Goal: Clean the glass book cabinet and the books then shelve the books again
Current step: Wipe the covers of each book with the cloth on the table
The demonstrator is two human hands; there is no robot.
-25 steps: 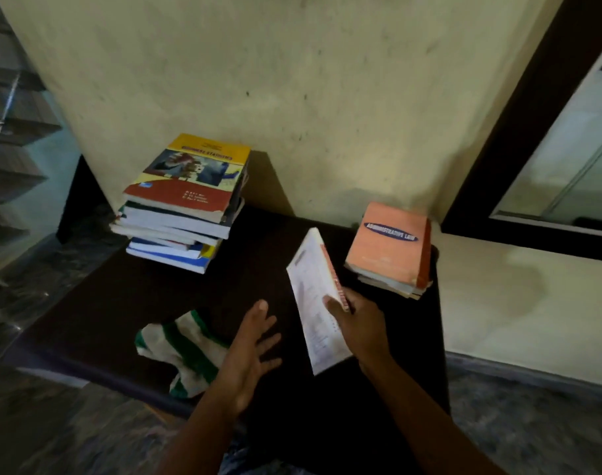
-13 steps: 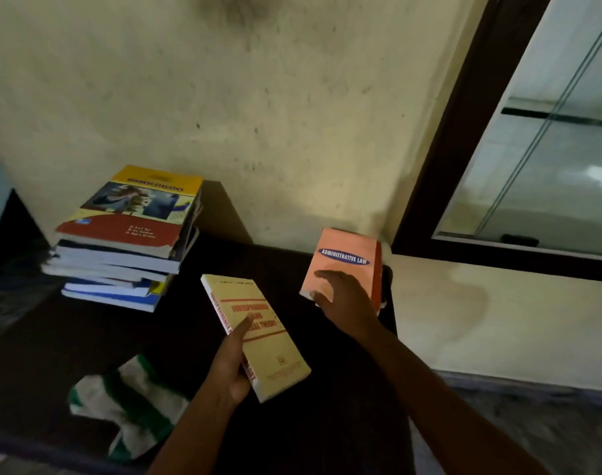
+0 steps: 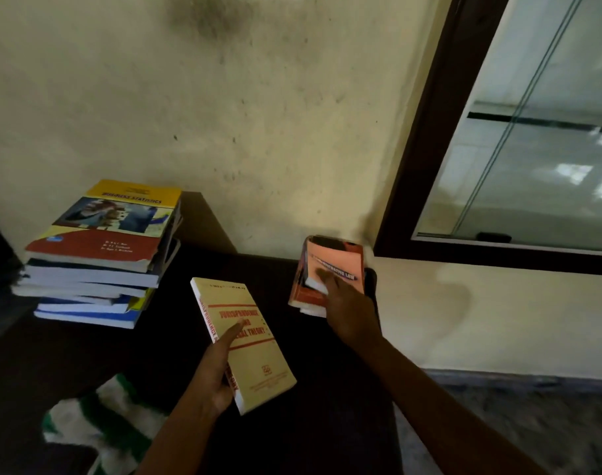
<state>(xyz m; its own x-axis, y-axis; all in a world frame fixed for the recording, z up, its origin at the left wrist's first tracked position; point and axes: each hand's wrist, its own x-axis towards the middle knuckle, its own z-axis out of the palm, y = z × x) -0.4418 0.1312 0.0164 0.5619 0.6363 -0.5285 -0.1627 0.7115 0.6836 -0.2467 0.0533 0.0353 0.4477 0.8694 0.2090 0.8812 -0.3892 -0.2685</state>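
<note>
My left hand (image 3: 221, 368) grips a cream book with red lettering (image 3: 255, 351), held tilted above the dark table (image 3: 327, 423). My right hand (image 3: 349, 310) has its fingers on the orange book (image 3: 337, 262), which tops a small pile at the table's far right corner; that book is tipped up off the pile and blurred. A taller stack of books (image 3: 97, 255) with a yellow and red cover on top stands at the far left. The glass cabinet door (image 3: 539, 149) in its dark frame is at the right.
A green and white striped cloth (image 3: 101, 423) lies crumpled at the table's near left. A stained cream wall (image 3: 224, 114) rises right behind the table. A pale ledge (image 3: 498, 320) runs below the cabinet on the right.
The cream book went from my right hand to my left. My right hand reached to the orange book and has lifted its near edge. The view has swung up and right.
</note>
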